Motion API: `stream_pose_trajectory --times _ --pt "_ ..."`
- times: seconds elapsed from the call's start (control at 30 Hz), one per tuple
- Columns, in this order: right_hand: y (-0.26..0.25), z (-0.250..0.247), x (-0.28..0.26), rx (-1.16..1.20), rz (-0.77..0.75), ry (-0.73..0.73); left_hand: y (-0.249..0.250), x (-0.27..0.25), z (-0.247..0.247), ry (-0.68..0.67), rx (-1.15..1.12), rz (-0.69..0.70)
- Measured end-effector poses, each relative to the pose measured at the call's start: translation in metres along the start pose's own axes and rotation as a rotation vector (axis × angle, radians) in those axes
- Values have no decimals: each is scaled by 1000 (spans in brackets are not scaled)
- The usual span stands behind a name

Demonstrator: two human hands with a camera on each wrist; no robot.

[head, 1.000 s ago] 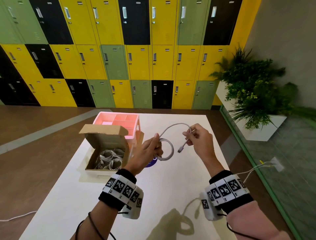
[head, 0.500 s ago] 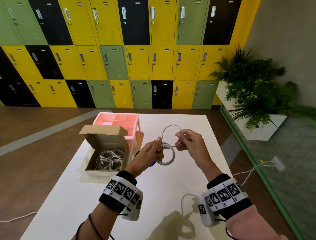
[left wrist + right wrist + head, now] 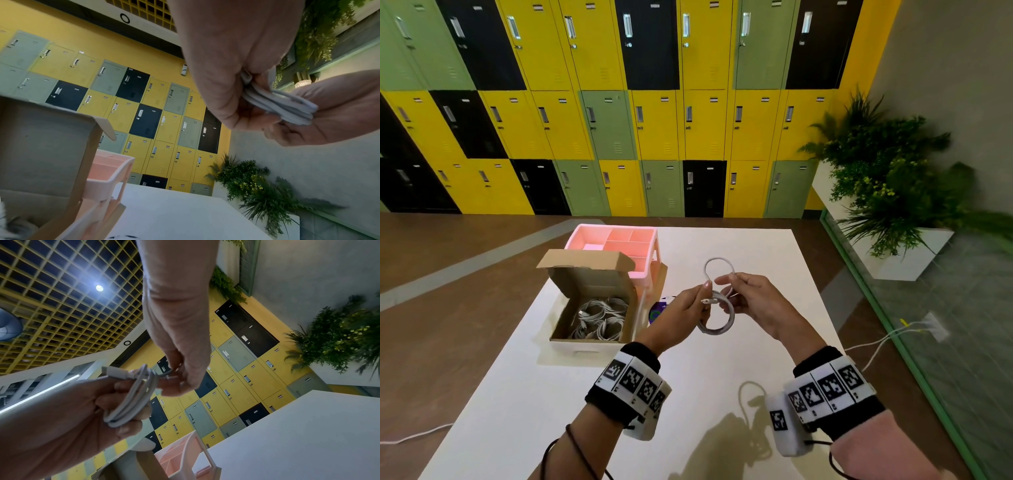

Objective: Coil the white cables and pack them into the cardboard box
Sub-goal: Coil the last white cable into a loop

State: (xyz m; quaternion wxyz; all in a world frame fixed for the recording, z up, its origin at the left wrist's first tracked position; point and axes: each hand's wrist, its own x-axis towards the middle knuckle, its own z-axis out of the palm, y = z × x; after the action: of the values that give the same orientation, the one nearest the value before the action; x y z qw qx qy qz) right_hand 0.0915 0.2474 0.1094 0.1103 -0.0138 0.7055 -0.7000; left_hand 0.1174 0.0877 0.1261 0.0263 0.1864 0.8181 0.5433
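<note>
Both hands grip one white cable (image 3: 717, 318) above the white table (image 3: 571, 404). Curled around the finished turns of the coil, the left hand (image 3: 681, 317) pinches them between thumb and fingers, and a connector end pokes out beside its thumb. Just to the right, the right hand (image 3: 755, 305) pinches the cable where a loose loop rises beyond the coil, its fingers bent around the strand. In the right wrist view the left hand (image 3: 61, 421) has several turns lying across its fingers (image 3: 127, 420), with the plug at the top of the bundle. In the left wrist view the cable (image 3: 281, 105) runs from one hand straight into the other.

Left of the hands and a little farther off sits the open cardboard box (image 3: 585, 337), its lid (image 3: 585, 260) standing up at the far side. Coiled cables (image 3: 599, 318) already lie inside it. Touching the box on its far right side stands a pink divided organiser (image 3: 613, 240). A small purple item (image 3: 655, 313) shows on the table between the box and the left hand; what it is cannot be made out.

Beyond the table, yellow, green and black lockers (image 3: 619, 130) fill the far wall, and a white planter (image 3: 893, 192) of green plants stands at the far right.
</note>
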Motion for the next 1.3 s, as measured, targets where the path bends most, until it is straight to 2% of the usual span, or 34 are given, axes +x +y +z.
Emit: stream_pose_trajectory --times 0.17,0.3,0.37,0.43,0.63,0.77,0.83,1.03,1.17,1.23,1.3 --pt "-6 5 -10 -167 22 -123 -11 0 3 -88 -78 -26" --pt "-13 11 -17 -209 45 -283 -12 3 -1 -2 -64 -26" --pt "-17 11 -20 -269 37 -359 -16 3 -4 -20 -112 -49" --pt "-20 12 -22 -325 25 -376 -20 4 -5 -10 -126 -68" --pt "-24 14 -17 -585 55 -218 -21 6 -1 81 -104 -25" --pt "-32 20 -17 -590 58 50 -29 12 0 165 -17 -21" --pt "-40 20 -19 -594 57 118 -35 14 0 188 57 -1" --pt "-52 17 -28 -564 105 -11 -40 16 1 268 157 29" --pt "-55 15 -34 -546 167 -216 -61 22 -7 398 165 14" --pt "-56 13 -37 -616 138 -310 -67 24 -13 421 171 20" --pt "-61 9 -40 -714 74 -344 -68 23 -20 428 175 3"
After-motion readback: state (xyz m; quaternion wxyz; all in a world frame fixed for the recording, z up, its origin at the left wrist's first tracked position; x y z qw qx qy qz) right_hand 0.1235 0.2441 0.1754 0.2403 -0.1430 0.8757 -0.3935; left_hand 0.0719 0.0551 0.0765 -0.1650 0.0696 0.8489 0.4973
